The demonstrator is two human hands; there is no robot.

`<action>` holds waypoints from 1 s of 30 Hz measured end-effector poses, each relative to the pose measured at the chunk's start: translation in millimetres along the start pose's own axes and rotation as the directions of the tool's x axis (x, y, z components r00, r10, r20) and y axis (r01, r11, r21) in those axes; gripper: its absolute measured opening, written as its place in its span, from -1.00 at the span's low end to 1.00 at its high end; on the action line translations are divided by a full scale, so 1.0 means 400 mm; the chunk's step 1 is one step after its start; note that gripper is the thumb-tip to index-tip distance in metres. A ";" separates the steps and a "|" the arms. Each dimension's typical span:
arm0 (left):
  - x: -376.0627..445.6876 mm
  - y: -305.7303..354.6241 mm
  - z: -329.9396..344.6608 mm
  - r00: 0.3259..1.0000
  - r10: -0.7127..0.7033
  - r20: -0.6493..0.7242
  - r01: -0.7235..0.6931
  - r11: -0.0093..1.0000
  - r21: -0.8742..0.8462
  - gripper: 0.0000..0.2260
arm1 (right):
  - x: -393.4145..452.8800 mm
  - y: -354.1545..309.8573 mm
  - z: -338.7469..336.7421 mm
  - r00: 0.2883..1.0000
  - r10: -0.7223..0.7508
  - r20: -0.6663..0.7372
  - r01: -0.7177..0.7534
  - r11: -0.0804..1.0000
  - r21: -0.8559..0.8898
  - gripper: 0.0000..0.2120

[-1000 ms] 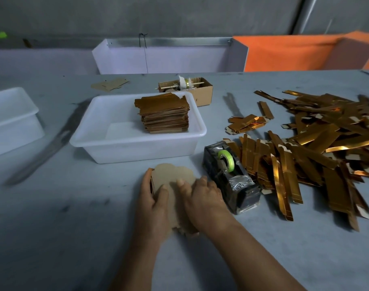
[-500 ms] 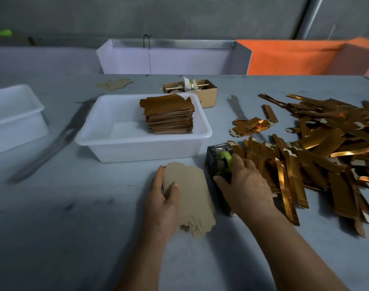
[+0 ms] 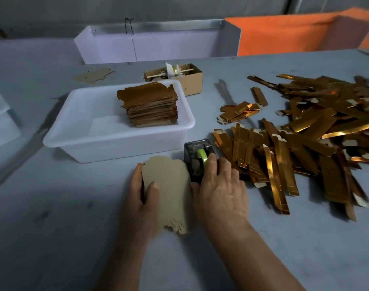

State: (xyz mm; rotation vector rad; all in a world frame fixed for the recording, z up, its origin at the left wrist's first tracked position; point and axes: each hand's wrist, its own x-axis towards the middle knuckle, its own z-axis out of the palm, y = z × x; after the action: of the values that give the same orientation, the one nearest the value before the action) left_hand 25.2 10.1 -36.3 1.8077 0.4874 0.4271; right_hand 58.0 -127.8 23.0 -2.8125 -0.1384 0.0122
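The right grip (image 3: pixel 219 185) has left the card and crossed to the tape dispenser (image 3: pixel 193 164), and it is now sitting lower over it than half a second ago. The left grip (image 3: pixel 143 198) is staying where it was.

Nearest the person, the brown card blank (image 3: pixel 171 185) is lying flat on the grey desk (image 3: pixel 53 227) between the two grips. Its long axis is running near to far, leaning slightly left at the far end. Its notched tabs are pointing back at the person and its rounded, scalloped end is pointing at the white tub (image 3: pixel 116 141).

The left grip is grasping the blank's left edge, thumb pressing on top and fingers lying along the side. The right grip is clasping the dispenser just right of the blank, fingers curling over the green tape roll (image 3: pixel 201 155) and thumb tucking down between dispenser and card.

Further right, a heap of gold strips (image 3: pixel 305 139) is spreading across the desk. Beyond the blank, the tub is holding a stack of gold sheets (image 3: pixel 152 108) in its right half. Behind it, a small cardboard box (image 3: pixel 192 80) is standing.
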 end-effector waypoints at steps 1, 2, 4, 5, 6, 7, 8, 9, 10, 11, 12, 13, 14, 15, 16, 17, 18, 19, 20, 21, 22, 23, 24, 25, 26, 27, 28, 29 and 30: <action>-0.003 0.002 -0.002 1.000 0.007 0.006 -0.007 1.000 0.013 -0.41 | 0.001 0.002 0.001 1.000 -0.003 0.009 0.003 1.000 0.008 -0.32; -0.005 0.002 -0.005 1.000 0.015 0.006 -0.015 1.000 0.020 -0.40 | 0.002 0.003 0.000 1.000 -0.007 0.015 0.007 1.000 0.013 -0.32; -0.007 -0.002 -0.009 1.000 0.025 0.002 -0.025 1.000 0.011 -0.46 | 0.003 0.007 -0.002 1.000 -0.012 0.028 0.011 1.000 0.021 -0.30; -0.007 -0.002 -0.010 1.000 0.025 0.002 -0.025 1.000 0.004 -0.49 | 0.004 0.008 -0.004 0.999 -0.016 0.035 0.015 1.000 0.023 -0.29; -0.006 -0.001 -0.010 1.000 0.026 0.006 -0.026 1.000 0.006 -0.51 | 0.003 0.008 -0.006 0.999 -0.017 0.042 0.016 1.000 0.022 -0.29; -0.005 -0.002 -0.008 1.000 0.027 0.013 -0.027 1.000 0.007 -0.51 | 0.002 0.008 -0.007 0.999 -0.016 0.049 0.015 1.000 0.021 -0.28; -0.003 -0.004 -0.007 1.000 0.021 0.016 -0.021 1.000 -0.007 -0.51 | 0.002 0.006 -0.008 0.998 -0.013 0.057 0.012 1.000 0.020 -0.28; -0.003 -0.004 -0.005 1.000 0.006 0.023 -0.005 0.999 -0.041 -0.50 | 0.001 0.005 -0.009 0.998 -0.009 0.063 0.008 1.000 0.019 -0.28; -0.003 -0.001 -0.004 0.999 -0.011 0.033 0.014 0.997 -0.077 -0.50 | 0.001 0.003 -0.009 0.998 -0.004 0.063 0.003 1.000 0.017 -0.27; -0.004 0.003 -0.003 0.999 -0.017 0.038 0.021 0.995 -0.097 -0.51 | 0.000 0.001 -0.008 0.998 0.002 0.057 -0.003 1.000 0.012 -0.28; -0.004 0.007 -0.002 0.999 -0.014 0.035 0.018 0.995 -0.103 -0.53 | 0.000 0.000 -0.009 0.999 0.008 0.052 -0.008 1.000 0.007 -0.28; -0.002 0.006 -0.002 1.000 -0.005 0.026 0.008 0.995 -0.099 -0.56 | -0.001 -0.001 -0.009 0.999 0.012 0.045 -0.013 1.000 0.011 -0.29; 0.001 0.006 -0.004 1.000 -0.002 0.019 0.004 0.995 -0.097 -0.61 | -0.003 -0.001 -0.008 0.999 0.017 0.037 -0.018 1.000 0.024 -0.30; 0.004 0.008 -0.006 1.000 -0.022 0.016 0.024 0.994 -0.105 -0.66 | -0.005 -0.001 -0.007 0.999 0.021 0.026 -0.022 0.999 0.038 -0.32; 0.007 0.014 -0.008 0.998 -0.054 0.015 0.055 0.990 -0.130 -0.70 | -0.007 0.000 -0.006 1.000 0.023 0.012 -0.023 0.999 0.047 -0.34; 0.010 0.019 -0.010 0.997 -0.080 -0.007 0.079 0.988 -0.134 -0.72 | -0.008 0.001 -0.004 1.000 0.021 -0.002 -0.020 0.998 0.051 -0.34; 0.011 0.025 -0.015 0.993 -0.104 -0.054 0.099 0.991 -0.087 -0.71 | -0.009 0.002 -0.001 1.000 0.020 -0.012 -0.019 0.998 0.052 -0.35; 0.013 0.032 -0.019 0.986 -0.123 -0.112 0.123 0.992 -0.006 -0.69 | -0.009 0.002 0.000 0.999 0.022 -0.022 -0.021 0.998 0.052 -0.35; 0.011 0.043 -0.025 0.979 -0.143 -0.148 0.151 0.987 0.050 -0.67 | -0.010 0.000 0.000 0.999 0.026 -0.033 -0.025 0.998 0.051 -0.35; 0.010 0.054 -0.031 0.974 -0.171 -0.150 0.182 0.982 0.060 -0.67 | -0.010 -0.003 -0.002 0.999 0.027 -0.042 -0.025 0.999 0.048 -0.36; 0.007 0.068 -0.034 0.969 -0.210 -0.129 0.216 0.976 0.033 -0.68 | -0.011 -0.005 -0.005 0.999 0.028 -0.042 -0.026 0.999 0.044 -0.37; 0.006 0.077 -0.036 0.963 -0.248 -0.109 0.250 0.968 -0.003 -0.69 | -0.012 -0.006 -0.008 0.999 0.030 -0.038 -0.029 0.999 0.041 -0.38; 0.006 0.083 -0.037 0.956 -0.274 -0.100 0.273 0.962 -0.024 -0.71 | -0.012 -0.005 -0.009 0.999 0.031 -0.032 -0.029 0.999 0.040 -0.38; 0.007 0.087 -0.039 0.955 -0.281 -0.097 0.279 0.960 -0.030 -0.73 | -0.010 -0.005 -0.010 0.999 0.028 -0.028 -0.027 0.999 0.036 -0.38; 0.007 0.091 -0.042 0.955 -0.281 -0.095 0.280 0.960 -0.030 -0.75 | -0.009 -0.004 -0.010 0.999 0.024 -0.022 -0.024 0.999 0.033 -0.37; 0.007 0.093 -0.043 0.956 -0.279 -0.092 0.277 0.960 -0.030 -0.77 | -0.008 -0.002 -0.011 1.000 0.020 -0.018 -0.020 0.999 0.035 -0.35; 0.006 0.095 -0.045 0.958 -0.272 -0.094 0.271 0.962 -0.029 -0.79 | -0.007 0.001 -0.011 1.000 0.017 -0.014 -0.016 0.999 0.040 -0.34; 0.005 0.095 -0.046 0.959 -0.261 -0.106 0.260 0.965 -0.028 -0.81 | -0.007 0.003 -0.011 1.000 0.011 -0.013 -0.011 0.999 0.046 -0.32; 0.003 0.097 -0.047 0.960 -0.251 -0.122 0.251 0.968 -0.020 -0.82 | -0.007 0.005 -0.011 1.000 0.004 -0.012 -0.003 0.999 0.055 -0.32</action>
State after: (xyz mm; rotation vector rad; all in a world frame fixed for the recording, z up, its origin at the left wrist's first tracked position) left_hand 20.9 16.1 6.0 1.6939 0.7919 0.3643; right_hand 55.5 -131.5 26.5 -2.7580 -0.1281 -0.0007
